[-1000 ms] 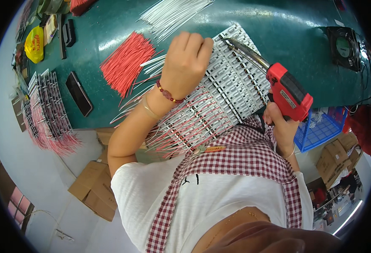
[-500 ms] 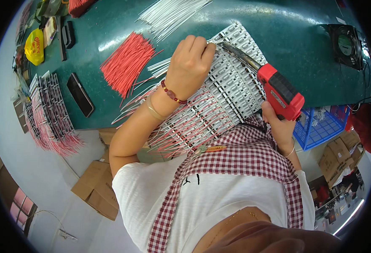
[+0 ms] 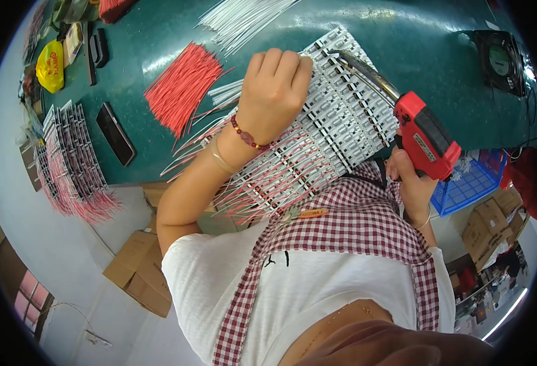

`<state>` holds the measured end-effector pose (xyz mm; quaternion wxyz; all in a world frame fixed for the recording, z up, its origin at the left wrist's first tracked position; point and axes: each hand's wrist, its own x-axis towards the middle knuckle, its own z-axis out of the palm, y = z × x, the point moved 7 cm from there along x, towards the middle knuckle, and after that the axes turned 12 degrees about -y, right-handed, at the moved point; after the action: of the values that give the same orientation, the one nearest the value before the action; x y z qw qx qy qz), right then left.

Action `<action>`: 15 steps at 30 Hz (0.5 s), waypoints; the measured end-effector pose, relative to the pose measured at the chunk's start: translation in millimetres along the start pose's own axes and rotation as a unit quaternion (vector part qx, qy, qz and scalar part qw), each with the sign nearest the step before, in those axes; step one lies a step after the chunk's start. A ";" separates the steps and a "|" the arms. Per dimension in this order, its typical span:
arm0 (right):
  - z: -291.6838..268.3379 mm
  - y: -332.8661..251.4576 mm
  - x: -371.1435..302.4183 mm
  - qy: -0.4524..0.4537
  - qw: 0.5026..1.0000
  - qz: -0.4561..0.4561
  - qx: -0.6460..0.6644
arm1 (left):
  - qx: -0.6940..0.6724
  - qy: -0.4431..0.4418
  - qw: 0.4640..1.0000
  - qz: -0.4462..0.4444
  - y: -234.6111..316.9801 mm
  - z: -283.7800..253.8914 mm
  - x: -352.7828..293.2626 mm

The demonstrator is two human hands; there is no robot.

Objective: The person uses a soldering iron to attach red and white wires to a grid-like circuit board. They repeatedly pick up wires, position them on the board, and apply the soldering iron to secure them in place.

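Soldering gun: I see the red-and-black tool (image 3: 427,137) shifted to the right compared with half a second ago; its dark nose (image 3: 357,64) now stands farther from the left fingers, over the upper part of the board panel.
What that means: I judge the nose is off the spot beside the left fingers at this instant, though I can't make out whether its very end touches the panel.
Right hand: its fingers are wrapped around the handle; the hand (image 3: 410,177) has swung outward along with the tool.
Left hand: nearly unmoved, it (image 3: 276,85) is over the panel with the fingers curled tight, apparently around a few white wires (image 3: 224,95) that stick out on its left side; the fingertips are hidden from me.
Board panel: the panel (image 3: 351,113) lies slanted on the green worktop (image 3: 439,73), its lower part reaching past the near edge to the checked apron (image 3: 354,226).
Panel rows: red and white leads (image 3: 274,174) cover the lower-left rows; I see no leads on the upper-right ones.
Wire piles: a red pile (image 3: 183,85) lies left of the left hand, a white pile (image 3: 244,21) beyond it; both look undisturbed.
Far left: a second wired board stack (image 3: 73,161) sits beside a phone (image 3: 115,134).
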<state>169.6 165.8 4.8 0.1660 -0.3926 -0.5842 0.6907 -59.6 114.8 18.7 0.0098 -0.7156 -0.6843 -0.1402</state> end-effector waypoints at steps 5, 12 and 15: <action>-1.0 13.8 -4.5 -0.009 0.998 0.047 0.040 | -0.055 -0.008 0.998 -0.004 4.7 10.8 -2.8; -1.8 19.3 -2.9 -0.014 0.999 0.031 -0.014 | -0.059 -0.013 0.998 -0.008 4.3 10.9 -1.5; -4.7 19.0 -1.7 -0.015 0.996 0.017 -0.081 | -0.057 -0.018 0.998 -0.011 4.3 11.3 -1.5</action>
<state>178.5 162.8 -12.5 0.1125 -0.4042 -0.6340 0.6496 -53.3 115.4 8.3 -0.0445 -0.7098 -0.6830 -0.1662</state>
